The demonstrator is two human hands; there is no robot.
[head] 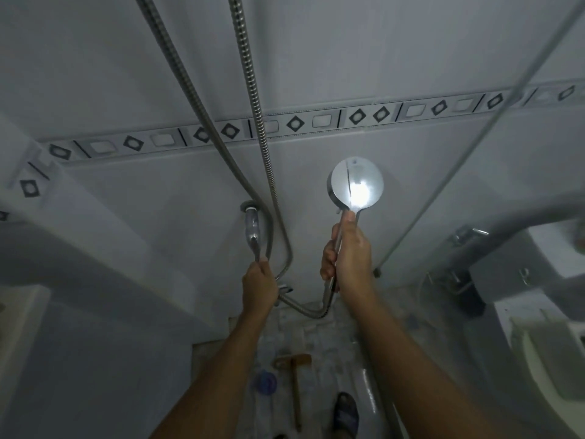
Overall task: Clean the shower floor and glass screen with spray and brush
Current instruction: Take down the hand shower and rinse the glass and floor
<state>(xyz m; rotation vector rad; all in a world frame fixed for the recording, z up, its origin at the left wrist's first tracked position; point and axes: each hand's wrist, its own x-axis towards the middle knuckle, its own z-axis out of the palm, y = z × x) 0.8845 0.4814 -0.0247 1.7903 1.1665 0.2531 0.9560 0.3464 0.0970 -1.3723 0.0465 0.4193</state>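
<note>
— How's the light?
— Dim and grey throughout. The only strong spot is a white glare on the shower head point(357, 190), with a faint sheen on the tap point(253, 229).
— Sharp?
— Fair in the middle, where the border point(294, 123) reads clearly. The floor point(319, 340) and brush point(294, 359) are murky and soft.
— Edges?
— Wide-angle bend: the border bows and the hose point(253, 90) curves. The right side is hazy and paler low down.

Head cam, near, faces tiled wall point(411, 42) & shower floor point(319, 340).
</note>
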